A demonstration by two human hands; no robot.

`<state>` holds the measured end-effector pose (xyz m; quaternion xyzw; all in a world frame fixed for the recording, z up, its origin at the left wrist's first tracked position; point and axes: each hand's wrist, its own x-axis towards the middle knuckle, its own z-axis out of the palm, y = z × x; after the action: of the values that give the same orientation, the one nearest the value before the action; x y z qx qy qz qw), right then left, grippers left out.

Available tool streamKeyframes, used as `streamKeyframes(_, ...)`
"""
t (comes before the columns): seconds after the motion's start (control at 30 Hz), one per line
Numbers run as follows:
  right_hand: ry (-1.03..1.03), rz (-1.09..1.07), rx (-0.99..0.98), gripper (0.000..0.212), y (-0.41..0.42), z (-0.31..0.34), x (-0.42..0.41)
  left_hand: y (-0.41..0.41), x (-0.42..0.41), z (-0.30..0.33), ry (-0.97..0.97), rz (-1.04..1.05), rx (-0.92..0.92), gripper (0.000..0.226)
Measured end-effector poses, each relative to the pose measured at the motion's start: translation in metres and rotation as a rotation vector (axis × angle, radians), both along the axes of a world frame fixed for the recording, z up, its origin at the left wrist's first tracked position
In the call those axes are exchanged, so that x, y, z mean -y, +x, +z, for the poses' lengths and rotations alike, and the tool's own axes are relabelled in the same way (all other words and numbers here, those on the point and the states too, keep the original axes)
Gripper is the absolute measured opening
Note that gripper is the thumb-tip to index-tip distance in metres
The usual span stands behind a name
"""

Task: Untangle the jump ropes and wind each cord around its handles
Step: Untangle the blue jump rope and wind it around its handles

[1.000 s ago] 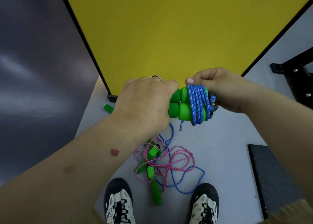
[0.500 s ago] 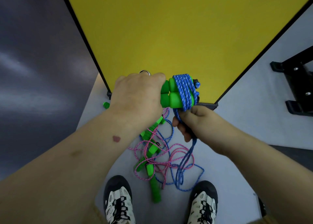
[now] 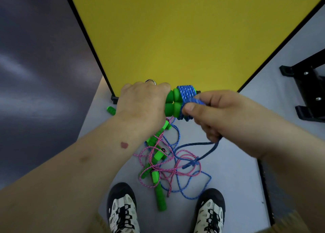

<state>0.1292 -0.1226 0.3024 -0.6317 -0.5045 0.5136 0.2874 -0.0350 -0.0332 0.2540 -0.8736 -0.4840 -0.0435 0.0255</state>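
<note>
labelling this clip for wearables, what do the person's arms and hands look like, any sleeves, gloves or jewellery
Both forearms are bare, with no sleeves, gloves or watch in view. The left hand wears a thin silver metal ring on one of its fingers. The left forearm bears a small reddish round mark and a fainter mark further up. The right hand shows no ring or other item.
</note>
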Motion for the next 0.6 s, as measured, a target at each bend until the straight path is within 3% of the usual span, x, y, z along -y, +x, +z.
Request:
streamKeyframes(0.3,0.008,-0.078,0.073,0.029,0.01,0.013,-0.043,0.002,0.005,0.005,0.017,-0.055,-0.04,0.032)
streamKeyframes(0.5,0.074,-0.047,0.387,0.033,0.026,0.0,-0.068,0.004,0.009,0.01,0.047,-0.111,-0.004,0.035)
streamKeyframes(0.6,0.04,-0.098,0.408,0.042,0.036,-0.009,-0.076,0.004,0.01,0.011,0.067,-0.129,0.024,0.036)
